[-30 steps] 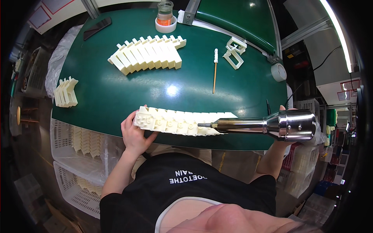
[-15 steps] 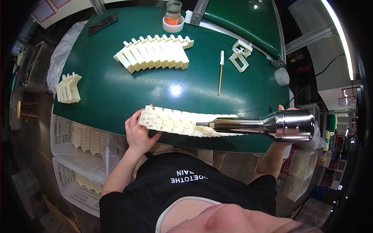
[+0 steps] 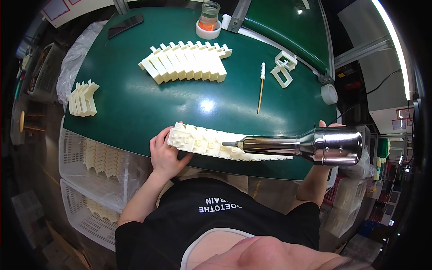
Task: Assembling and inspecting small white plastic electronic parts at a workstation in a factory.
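My left hand (image 3: 165, 153) grips the left end of a row of cream plastic pieces (image 3: 193, 140), fingers behind and thumb at the near side. The row stretches across the table's near edge, its upper face dotted with round bosses. My right hand (image 3: 320, 171), mostly hidden, is closed around a shiny chrome power tool (image 3: 310, 146) with a long barrel. Its grey tapered tip (image 3: 228, 144) points left and lies over the row beside a boss. I cannot tell whether it touches. The barrel covers part of the row's right half.
On the green table (image 3: 148, 105) are a fanned stack of cream pieces (image 3: 189, 65), a smaller stack (image 3: 83, 100), a wooden stick (image 3: 260, 92), cream frames (image 3: 283, 74), tape rolls (image 3: 329, 94), a jar (image 3: 209, 18) and a phone (image 3: 125, 26). White crates (image 3: 92, 213) stand lower left.
The tool's tip has moved left along the row, closer to my left hand. My left hand keeps its grip. The whole scene has shifted slightly to the right in view.
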{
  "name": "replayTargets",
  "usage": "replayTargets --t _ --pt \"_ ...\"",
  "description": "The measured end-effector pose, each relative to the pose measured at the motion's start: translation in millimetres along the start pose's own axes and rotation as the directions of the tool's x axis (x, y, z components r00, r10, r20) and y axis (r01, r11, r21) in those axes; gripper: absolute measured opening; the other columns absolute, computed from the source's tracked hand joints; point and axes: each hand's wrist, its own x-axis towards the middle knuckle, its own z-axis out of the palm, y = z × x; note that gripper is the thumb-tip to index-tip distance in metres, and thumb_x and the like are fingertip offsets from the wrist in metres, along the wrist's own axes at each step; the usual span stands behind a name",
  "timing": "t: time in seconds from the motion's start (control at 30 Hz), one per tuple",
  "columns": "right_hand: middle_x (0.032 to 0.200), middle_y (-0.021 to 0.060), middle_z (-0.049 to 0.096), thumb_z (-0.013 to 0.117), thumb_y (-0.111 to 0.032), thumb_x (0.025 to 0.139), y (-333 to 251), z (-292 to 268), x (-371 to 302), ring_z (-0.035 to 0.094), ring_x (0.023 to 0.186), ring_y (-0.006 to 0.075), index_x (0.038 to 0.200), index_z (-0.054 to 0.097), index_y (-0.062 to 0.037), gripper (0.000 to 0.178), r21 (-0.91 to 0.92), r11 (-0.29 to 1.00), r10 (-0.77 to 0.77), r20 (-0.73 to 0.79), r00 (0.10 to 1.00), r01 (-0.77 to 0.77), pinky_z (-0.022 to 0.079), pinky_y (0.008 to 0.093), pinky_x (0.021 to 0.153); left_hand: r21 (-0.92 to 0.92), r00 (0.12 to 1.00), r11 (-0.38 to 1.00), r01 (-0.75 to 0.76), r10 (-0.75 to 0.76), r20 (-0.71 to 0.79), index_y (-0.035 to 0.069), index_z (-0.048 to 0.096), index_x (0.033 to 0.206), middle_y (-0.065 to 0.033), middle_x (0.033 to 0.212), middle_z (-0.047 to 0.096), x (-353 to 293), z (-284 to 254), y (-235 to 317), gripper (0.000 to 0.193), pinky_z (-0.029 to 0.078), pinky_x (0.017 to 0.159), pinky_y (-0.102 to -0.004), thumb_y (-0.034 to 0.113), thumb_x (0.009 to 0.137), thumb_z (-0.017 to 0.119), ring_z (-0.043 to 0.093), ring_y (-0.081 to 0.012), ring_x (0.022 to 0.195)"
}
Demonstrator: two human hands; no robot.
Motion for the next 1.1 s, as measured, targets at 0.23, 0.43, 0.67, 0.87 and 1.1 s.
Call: replayTargets --t 0.23,0.43,0.67,0.87,1.1 --pt "0.109 0.007 0.063 0.015 -0.055 0.102 -7.4 4.4 2.1 0.062 0.106 0.0227 0.109 0.062 -0.0066 0.067 -0.399 0.91 -0.223 -0.252 0.942 0.109 0.05 0.0388 0.097 -0.018 1.0 1.0 0.01 -0.01 -0.01 0.013 0.063 0.119 -0.0021 0.134 0.055 -0.5 1.4 -0.9 0.058 0.033 0.098 -0.0421 0.032 0.067 0.079 0.046 -0.0225 0.124" --pt "0.105 0.0069 0.064 0.019 -0.055 0.102 -22.1 -10.6 9.1 0.062 0.105 0.0223 0.107 0.061 -0.0061 0.065 -0.409 0.907 -0.246 -0.316 0.917 0.102 0.05 0.0388 0.096 -0.011 1.0 1.0 0.014 -0.014 -0.014 0.013 0.062 0.12 -0.0022 0.134 0.054 -0.5 1.1 -0.4 0.058 0.034 0.097 -0.0423 0.033 0.068 0.079 0.046 -0.0223 0.123" --pt "0.104 0.007 0.063 0.017 -0.055 0.102 -34.8 -4.1 6.0 0.062 0.104 0.0236 0.108 0.061 -0.0057 0.066 -0.008 0.979 -0.198 -0.31 0.93 0.206 0.049 0.0399 0.097 -0.019 1.0 1.0 0.023 -0.023 -0.008 0.012 0.062 0.12 -0.0025 0.133 0.055 0.2 0.6 -0.8 0.058 0.035 0.096 -0.0421 0.034 0.07 0.078 0.047 -0.0227 0.123" --pt "0.105 0.0057 0.062 0.018 -0.055 0.102 -37.7 -5.8 7.4 0.062 0.104 0.0211 0.11 0.059 -0.0062 0.065 0.046 0.981 -0.168 -0.272 0.947 0.188 0.048 0.0385 0.098 -0.018 1.0 1.0 0.02 -0.02 -0.015 0.012 0.062 0.121 -0.0032 0.134 0.055 -0.5 0.2 -1.4 0.058 0.035 0.096 -0.0418 0.034 0.069 0.078 0.047 -0.0228 0.123" --pt "0.105 0.0046 0.062 0.019 -0.056 0.102 -47.4 -36.1 18.9 0.062 0.102 0.0185 0.111 0.058 -0.0067 0.063 0.189 0.978 -0.075 -0.057 0.996 0.084 0.047 0.0365 0.097 -0.017 0.999 0.999 0.03 -0.03 0.011 0.012 0.062 0.121 -0.003 0.135 0.054 -2.4 1.1 -3.4 0.059 0.035 0.097 -0.042 0.035 0.068 0.078 0.047 -0.0226 0.123"
